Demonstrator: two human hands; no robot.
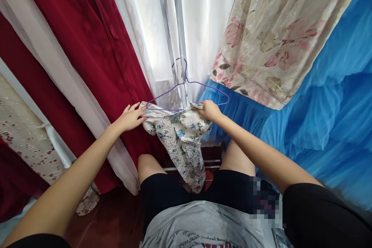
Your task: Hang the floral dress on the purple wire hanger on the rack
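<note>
A white dress with blue flowers [180, 133] hangs down in front of my legs, its short sleeves at the top. My left hand [133, 117] grips its left shoulder edge between thumb and fingers, with some fingers spread. My right hand [210, 111] pinches the neckline near the right shoulder. A thin purple hanger [186, 81] is at the neck opening. Its left end lies against the left shoulder of the dress, while the right end sticks out bare beyond my right hand. The hanger's hook points up, in front of metal poles.
Upright metal poles [180, 27] stand ahead, before white curtain-like fabric [203, 15]. Long red fabric [95, 42] hangs at left. A beige floral garment [270, 38] and blue ruffled tulle [314, 112] hang at right. Dark red floor tiles [104, 217] show below.
</note>
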